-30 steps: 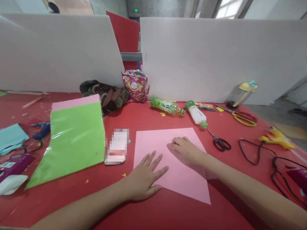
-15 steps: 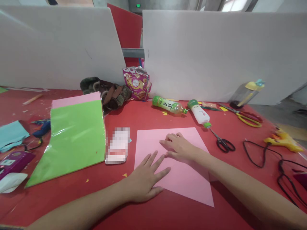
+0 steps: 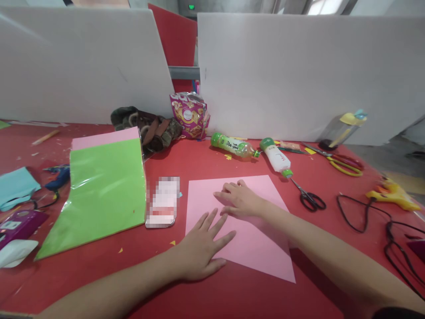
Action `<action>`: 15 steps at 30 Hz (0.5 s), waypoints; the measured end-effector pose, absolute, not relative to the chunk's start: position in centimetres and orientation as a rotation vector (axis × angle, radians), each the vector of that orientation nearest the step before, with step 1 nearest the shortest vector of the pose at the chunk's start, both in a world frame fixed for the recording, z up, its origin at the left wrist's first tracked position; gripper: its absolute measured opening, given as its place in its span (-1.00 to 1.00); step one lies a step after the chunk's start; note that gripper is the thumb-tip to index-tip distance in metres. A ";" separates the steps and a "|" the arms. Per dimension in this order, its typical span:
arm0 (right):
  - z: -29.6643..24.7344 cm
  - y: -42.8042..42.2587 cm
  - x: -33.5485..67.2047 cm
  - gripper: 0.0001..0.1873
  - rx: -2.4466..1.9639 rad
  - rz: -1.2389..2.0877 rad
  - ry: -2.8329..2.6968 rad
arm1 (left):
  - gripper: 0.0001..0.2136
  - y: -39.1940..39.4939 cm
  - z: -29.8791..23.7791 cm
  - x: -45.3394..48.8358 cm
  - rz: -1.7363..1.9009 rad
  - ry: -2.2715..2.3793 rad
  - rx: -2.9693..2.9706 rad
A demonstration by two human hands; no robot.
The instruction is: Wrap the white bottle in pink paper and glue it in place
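A pink sheet of paper [image 3: 252, 241] lies flat on the red table [image 3: 206, 297] in front of me. My left hand [image 3: 199, 250] rests palm down on its near left edge, fingers spread and stretched out. My right hand [image 3: 241, 200] lies on the sheet's upper middle, fingers extended leftward and pressed flat on the paper. Neither hand holds anything.
A green and pink paper pack [image 3: 102, 190] and a phone [image 3: 163, 207] lie to the left. Two bottles [image 3: 232, 147] [image 3: 276, 158], black scissors [image 3: 307, 197], yellow-handled scissors [image 3: 341, 163], a yellow glue gun [image 3: 392, 195] with black cable [image 3: 372, 217] lie to the right. White boards [image 3: 299, 75] stand behind.
My right hand has slid leftward across the pink sheet, fingers now stretched flatter. My left hand has stayed in place.
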State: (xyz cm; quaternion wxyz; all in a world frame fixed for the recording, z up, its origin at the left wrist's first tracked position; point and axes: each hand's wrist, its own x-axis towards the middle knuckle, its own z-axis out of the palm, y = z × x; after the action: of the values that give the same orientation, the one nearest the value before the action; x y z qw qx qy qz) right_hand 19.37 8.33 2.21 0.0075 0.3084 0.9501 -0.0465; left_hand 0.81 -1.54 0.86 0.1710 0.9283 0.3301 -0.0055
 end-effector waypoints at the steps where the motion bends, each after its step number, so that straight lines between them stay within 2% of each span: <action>1: 2.2 8.4 19.2 -0.47 0.965 -0.131 2.967 | -0.45 -1.6 0.8 0.8 -0.010 0.935 2.641; 6: 2.1 8.6 18.7 -0.45 0.976 -0.099 2.963 | -0.44 -1.7 0.7 0.8 -0.003 0.952 2.650; 15: 3.0 7.9 20.5 -0.53 0.987 -0.169 2.953 | -0.42 -1.8 0.6 0.9 -0.010 0.977 2.630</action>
State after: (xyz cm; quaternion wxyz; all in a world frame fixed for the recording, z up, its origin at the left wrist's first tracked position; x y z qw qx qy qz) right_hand 20.47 7.89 2.98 0.0119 0.3164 0.9470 -0.0542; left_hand 0.93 -1.78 0.64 0.1674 0.9242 0.3434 -0.0034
